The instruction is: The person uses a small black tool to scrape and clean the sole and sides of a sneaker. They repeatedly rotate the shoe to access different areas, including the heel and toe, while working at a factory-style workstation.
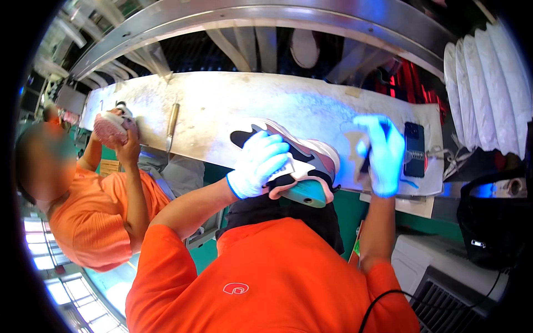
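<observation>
A sneaker [317, 154] with a pale sole and black, grey and dusty-pink upper lies on its side at the table's near edge. A teal shoe last [307, 193] shows at its collar opening. My left hand [260, 161], in a white glove with a blue cuff, is closed on the upper near the white tongue. To the shoe's right, my gloved right hand [385, 152] is raised over the table, apart from the shoe. Its fingers are partly smeared by motion. Something dark shows beside its thumb, and I cannot make out whether it is held.
A dark phone [414, 145] lies right of my right hand on the pale worktable [222, 100]. Further left is a wooden-handled tool [173, 122]. A co-worker [105, 211] at the left holds another shoe [111, 127]. Behind the table runs a metal rail [250, 15]; a white ribbed duct [488, 83] hangs at right.
</observation>
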The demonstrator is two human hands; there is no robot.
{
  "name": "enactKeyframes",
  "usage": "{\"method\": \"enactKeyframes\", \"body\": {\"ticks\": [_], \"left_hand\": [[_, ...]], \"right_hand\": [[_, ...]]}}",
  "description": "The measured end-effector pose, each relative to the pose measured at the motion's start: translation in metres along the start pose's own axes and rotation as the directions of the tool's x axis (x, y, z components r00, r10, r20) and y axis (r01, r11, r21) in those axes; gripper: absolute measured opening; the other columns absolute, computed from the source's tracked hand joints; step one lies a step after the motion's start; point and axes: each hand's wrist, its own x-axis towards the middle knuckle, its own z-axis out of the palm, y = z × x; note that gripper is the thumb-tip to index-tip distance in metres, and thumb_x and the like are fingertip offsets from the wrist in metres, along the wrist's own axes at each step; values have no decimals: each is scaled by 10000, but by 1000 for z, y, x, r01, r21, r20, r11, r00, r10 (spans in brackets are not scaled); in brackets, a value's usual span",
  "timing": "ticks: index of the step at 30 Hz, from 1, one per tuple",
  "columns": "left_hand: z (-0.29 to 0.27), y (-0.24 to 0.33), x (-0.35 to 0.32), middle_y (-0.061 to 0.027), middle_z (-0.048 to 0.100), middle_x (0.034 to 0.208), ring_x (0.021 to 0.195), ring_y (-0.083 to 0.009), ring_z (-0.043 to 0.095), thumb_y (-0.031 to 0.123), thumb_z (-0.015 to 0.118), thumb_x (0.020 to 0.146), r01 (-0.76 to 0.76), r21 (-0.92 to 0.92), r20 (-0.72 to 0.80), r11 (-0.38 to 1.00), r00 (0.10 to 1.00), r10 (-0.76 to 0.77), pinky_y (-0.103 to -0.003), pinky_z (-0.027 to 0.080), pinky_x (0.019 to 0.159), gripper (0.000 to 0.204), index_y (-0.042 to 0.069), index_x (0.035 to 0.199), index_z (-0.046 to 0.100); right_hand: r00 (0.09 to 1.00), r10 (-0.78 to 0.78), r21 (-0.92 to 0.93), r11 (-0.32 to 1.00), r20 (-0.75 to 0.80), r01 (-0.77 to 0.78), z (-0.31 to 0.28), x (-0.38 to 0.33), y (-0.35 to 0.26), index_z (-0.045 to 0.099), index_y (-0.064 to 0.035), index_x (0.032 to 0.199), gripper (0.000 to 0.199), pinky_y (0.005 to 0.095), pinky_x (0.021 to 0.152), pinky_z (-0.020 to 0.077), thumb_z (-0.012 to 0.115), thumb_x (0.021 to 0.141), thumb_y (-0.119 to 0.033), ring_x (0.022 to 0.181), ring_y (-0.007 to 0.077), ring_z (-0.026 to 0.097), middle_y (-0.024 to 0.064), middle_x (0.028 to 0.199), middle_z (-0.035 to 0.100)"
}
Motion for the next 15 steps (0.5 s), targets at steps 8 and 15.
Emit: {"method": "enactKeyframes", "body": {"ticks": [8,15], "left_hand": [[1,45,38,-217,696,1217,1129,-441,709,212,957,732,447,39,-54,893,894,-445,-502,560,1025,703,-13,1323,651],[-60,-26,-27,-175,733,1380,1259,-238,714,89,855,932,649,-518,-142,557,577,-804,-360,553,1128,560,-50,1437,659]], "right_hand": [[842,-377,-257,832,386,491,18,-46,13,753,-7,1390,641,403,1040,600,922,915,-403,1241,288,755,193,1365,768],[950,-120,-349,911,287,220,69,40,-13,778,1,1235,376,345,896,600,817,1003,-292,986,185,761,109,1065,816]]}}
